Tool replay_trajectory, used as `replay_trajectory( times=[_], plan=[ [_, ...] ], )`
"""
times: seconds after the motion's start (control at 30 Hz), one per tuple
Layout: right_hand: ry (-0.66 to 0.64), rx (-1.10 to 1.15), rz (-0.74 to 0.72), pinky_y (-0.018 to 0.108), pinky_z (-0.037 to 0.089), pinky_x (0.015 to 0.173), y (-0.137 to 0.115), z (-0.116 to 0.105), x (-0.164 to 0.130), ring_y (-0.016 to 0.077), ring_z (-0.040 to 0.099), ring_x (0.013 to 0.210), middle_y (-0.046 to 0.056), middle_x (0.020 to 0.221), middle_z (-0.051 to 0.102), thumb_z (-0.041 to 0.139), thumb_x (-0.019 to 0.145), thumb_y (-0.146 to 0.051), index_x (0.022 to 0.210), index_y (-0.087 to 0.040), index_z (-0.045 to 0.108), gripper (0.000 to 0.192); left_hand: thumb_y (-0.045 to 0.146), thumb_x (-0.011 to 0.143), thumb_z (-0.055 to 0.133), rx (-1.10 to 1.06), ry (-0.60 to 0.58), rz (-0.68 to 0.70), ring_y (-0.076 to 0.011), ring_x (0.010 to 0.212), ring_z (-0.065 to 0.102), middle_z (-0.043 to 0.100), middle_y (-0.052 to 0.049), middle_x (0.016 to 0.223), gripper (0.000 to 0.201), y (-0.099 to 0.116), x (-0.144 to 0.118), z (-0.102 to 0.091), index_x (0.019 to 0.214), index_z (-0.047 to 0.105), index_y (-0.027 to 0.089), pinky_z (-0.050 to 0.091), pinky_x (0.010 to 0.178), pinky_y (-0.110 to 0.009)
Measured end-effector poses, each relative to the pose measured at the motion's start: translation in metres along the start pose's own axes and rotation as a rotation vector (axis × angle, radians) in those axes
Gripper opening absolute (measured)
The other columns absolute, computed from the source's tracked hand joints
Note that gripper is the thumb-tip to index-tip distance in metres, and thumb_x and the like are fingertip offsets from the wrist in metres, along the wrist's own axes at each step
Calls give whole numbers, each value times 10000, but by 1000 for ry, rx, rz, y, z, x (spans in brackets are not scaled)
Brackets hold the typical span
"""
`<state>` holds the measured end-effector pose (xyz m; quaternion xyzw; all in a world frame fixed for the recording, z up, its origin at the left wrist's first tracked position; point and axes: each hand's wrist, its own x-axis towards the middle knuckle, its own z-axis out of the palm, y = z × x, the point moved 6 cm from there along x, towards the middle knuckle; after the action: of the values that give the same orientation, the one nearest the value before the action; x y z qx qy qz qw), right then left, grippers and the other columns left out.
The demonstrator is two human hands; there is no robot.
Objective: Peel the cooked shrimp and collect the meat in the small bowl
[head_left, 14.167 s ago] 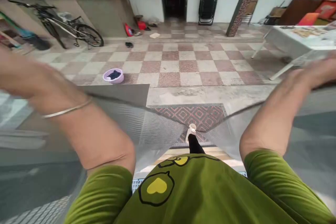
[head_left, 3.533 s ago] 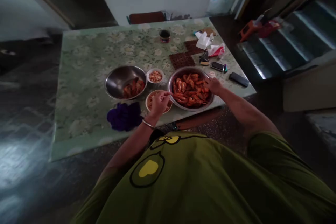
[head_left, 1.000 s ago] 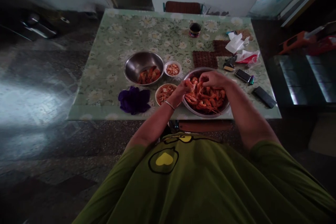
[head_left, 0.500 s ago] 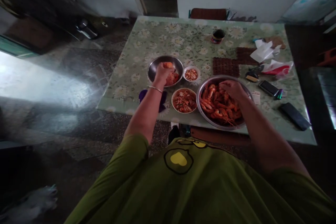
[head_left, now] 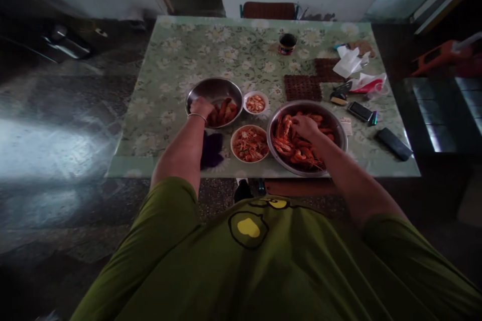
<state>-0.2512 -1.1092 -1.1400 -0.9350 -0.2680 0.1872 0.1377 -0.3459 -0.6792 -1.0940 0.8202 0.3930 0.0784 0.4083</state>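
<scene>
My left hand point(head_left: 201, 107) reaches down inside a steel bowl point(head_left: 196, 89) that holds several reddish-orange pieces point(head_left: 225, 112), which look like shrimp. Its fingertips are hidden, so its grip does not show. Over a larger steel basin point(head_left: 341, 150) of whole cooked shrimp point(head_left: 301, 153), my right hand point(head_left: 307, 126) has its fingers closed on a shrimp point(head_left: 286, 124) at the heap's upper left. Between the two stands a bowl of shrimp heads and shells point(head_left: 250, 144). Behind it sits a small white bowl point(head_left: 267, 104) of peeled shrimp point(head_left: 255, 104).
Dark purple cloth point(head_left: 212, 150) lies under my left forearm. Beyond the basin are brown woven mats point(head_left: 302, 88), a tin can point(head_left: 287, 44), crumpled white tissue point(head_left: 350, 61), a phone point(head_left: 360, 111) and a dark case point(head_left: 393, 144). A chair back point(head_left: 269, 10) stands behind the table.
My left hand has lowered into the steel bowl's left side; the orange piece at its fingers is no longer distinct. My right hand has shifted left over the shrimp. The view has swung right.
</scene>
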Motion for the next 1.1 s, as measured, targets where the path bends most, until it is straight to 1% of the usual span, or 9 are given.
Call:
replay_trajectory(
  times=[0.1, 0.23, 0.43, 0.5, 0.6, 0.67, 0.77, 0.9, 1.1],
  plan=[
    [-12, -149, -6, 380, 517, 1011, -9, 5, 6, 311, 642, 1236, 151, 1391, 683, 495, 989, -198, 1462, -237, 656, 502, 65, 784, 790, 83, 23, 166, -350, 1399, 498, 701, -150, 1252, 279, 34, -25, 10, 1036, 685, 122, 268, 1272, -520],
    [-34, -278, -78, 391, 450, 1072, -15, 5, 10, 321, 585, 1291, 192, 1388, 654, 490, 988, -154, 1358, -173, 710, 431, 93, 809, 763, -71, -161, 405, -293, 1213, 627, 748, -121, 1138, 183, 80, -97, 56, 981, 757, 158, 393, 1186, -407],
    [-136, -290, -224, 330, 453, 903, -21, -29, 3, 281, 685, 1091, 123, 1206, 768, 656, 924, -222, 1248, -212, 739, 334, 45, 611, 843, -432, -534, 289, -286, 1059, 692, 759, -83, 960, 363, 97, -175, 150, 943, 783, 178, 495, 1050, -360],
    [-95, -227, -285, 310, 448, 853, -28, -46, 3, 263, 694, 1020, 98, 1127, 785, 673, 917, -276, 1202, -216, 750, 301, 40, 578, 855, -448, -583, 283, -271, 1031, 692, 762, -79, 971, 406, 100, -183, 177, 948, 772, 185, 512, 1029, -361],
    [-13, -44, -339, 278, 461, 826, -35, -59, 10, 225, 694, 949, 68, 1075, 789, 656, 894, -270, 1163, -193, 760, 299, 95, 663, 814, -422, -550, 212, -236, 895, 680, 727, -57, 832, 215, 97, -183, 203, 839, 735, 189, 553, 915, -353],
    [35, 34, -258, 265, 483, 833, -30, -55, 21, 214, 702, 957, 70, 1120, 790, 612, 893, -223, 1196, -173, 753, 337, 147, 753, 764, -403, -459, 127, -233, 834, 669, 666, -43, 713, 79, 88, -179, 206, 766, 698, 189, 559, 834, -340],
    [-9, -16, -48, 273, 514, 864, -13, -28, 38, 240, 714, 1042, 100, 1203, 788, 593, 899, -191, 1211, -166, 758, 354, 150, 796, 732, -425, -347, 47, -221, 796, 669, 633, -25, 679, 82, 76, -175, 194, 764, 668, 189, 545, 767, -303],
    [-29, -84, 161, 292, 542, 863, 0, 4, 46, 282, 725, 1093, 160, 1265, 770, 630, 883, -192, 1293, -146, 727, 424, 89, 783, 694, -592, -401, -55, -163, 688, 657, 670, 6, 734, 168, 70, -181, 182, 915, 679, 192, 513, 692, -261],
    [-77, -51, 233, 275, 552, 813, 5, 12, 45, 263, 739, 989, 149, 1156, 793, 653, 886, -225, 1213, -141, 758, 354, 137, 804, 730, -752, -449, -206, -120, 605, 629, 673, 12, 688, 139, 76, -183, 178, 899, 645, 195, 480, 617, -228]
  ],
)
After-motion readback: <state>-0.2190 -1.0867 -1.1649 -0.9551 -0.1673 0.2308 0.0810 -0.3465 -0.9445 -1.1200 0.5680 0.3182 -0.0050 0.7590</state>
